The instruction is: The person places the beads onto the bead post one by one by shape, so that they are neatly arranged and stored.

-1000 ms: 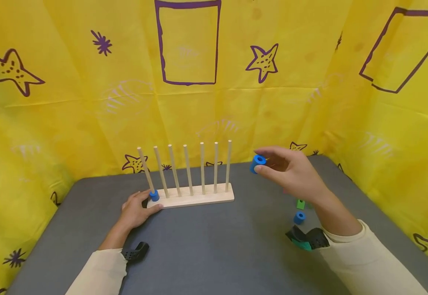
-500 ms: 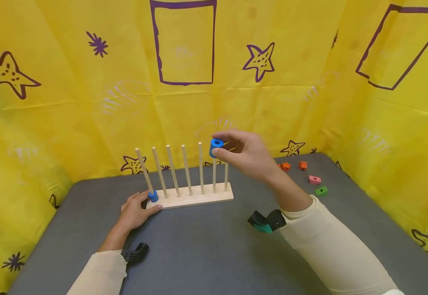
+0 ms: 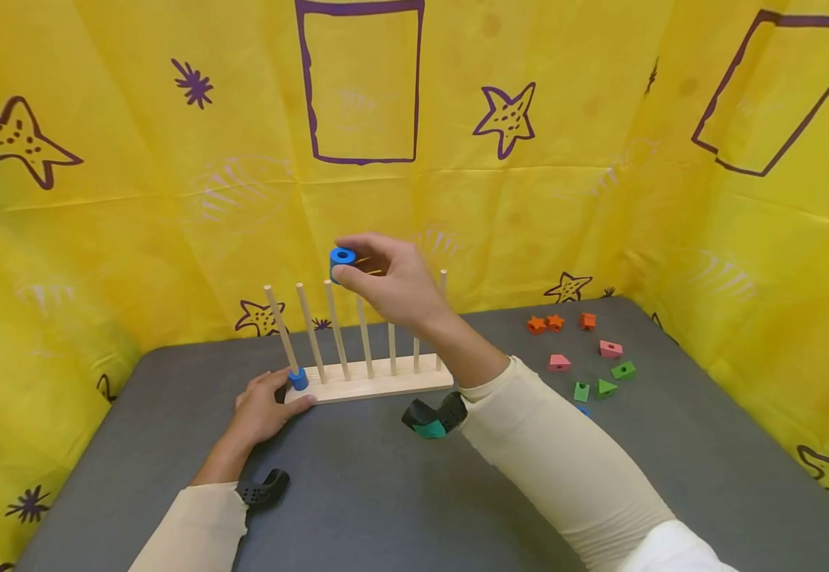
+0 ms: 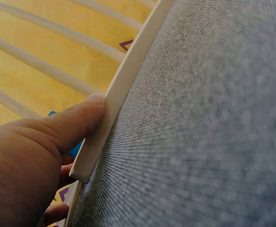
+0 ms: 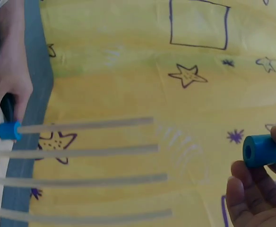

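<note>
A pale wooden base (image 3: 379, 386) with a row of several upright pegs stands on the grey table. On its leftmost peg, down at the base, sits a blue cylinder bead (image 3: 298, 380). My left hand (image 3: 260, 409) grips the left end of the base, thumb along the front edge; the left wrist view shows the thumb (image 4: 76, 120) pressed on the wood. Above the peg tops, my right hand (image 3: 403, 286) pinches a second blue cylinder bead (image 5: 263, 150) between thumb and fingers, its hole facing up. In the head view this bead overlaps the top of the third peg from the left.
Loose beads lie at the right of the table: orange stars (image 3: 545, 323), an orange block (image 3: 588, 321), pink pieces (image 3: 611, 349), and green pieces (image 3: 623, 370). A blue piece (image 3: 582, 411) is mostly behind the right sleeve (image 3: 557, 453). Yellow patterned cloth (image 3: 243, 199) surrounds the table.
My right hand has carried the blue cylinder bead leftward and slightly up, from right of the base to above the pegs. My left hand has stayed on the base.
</note>
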`<state>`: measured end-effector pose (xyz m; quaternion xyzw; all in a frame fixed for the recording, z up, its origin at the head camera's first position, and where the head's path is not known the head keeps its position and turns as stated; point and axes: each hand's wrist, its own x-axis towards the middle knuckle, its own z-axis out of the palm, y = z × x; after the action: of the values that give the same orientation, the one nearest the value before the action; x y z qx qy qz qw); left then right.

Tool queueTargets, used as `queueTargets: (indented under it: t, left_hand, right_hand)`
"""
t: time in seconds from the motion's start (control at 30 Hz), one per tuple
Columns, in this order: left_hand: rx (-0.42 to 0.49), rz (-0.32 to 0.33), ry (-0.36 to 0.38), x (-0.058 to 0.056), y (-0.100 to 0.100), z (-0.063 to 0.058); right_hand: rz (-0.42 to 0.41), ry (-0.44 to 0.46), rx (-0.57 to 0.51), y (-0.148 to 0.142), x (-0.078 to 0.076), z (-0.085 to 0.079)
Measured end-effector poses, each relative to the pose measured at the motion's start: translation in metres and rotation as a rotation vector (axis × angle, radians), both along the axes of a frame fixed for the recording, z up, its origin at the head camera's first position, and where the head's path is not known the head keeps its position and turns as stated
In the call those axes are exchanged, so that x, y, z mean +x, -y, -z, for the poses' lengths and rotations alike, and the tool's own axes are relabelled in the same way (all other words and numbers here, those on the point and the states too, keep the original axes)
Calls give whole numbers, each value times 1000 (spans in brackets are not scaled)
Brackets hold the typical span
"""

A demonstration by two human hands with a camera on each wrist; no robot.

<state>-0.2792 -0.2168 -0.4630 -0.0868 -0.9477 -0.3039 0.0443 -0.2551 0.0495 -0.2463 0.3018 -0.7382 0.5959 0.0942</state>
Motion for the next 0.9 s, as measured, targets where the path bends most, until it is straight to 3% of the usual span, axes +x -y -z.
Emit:
queueTargets:
  t: [0.27,0.57,0.9]
  left_hand:
    - [5,-6,-8,1,2,-1]
    - [5,-2,-8,1,0,1]
    - [28,5,-24,1,2,-1]
  right_hand:
    - [-14,1,10,44,-13,0]
    - [5,-20,-2,75,-26,14]
    - [128,-15,149,101,-35,27]
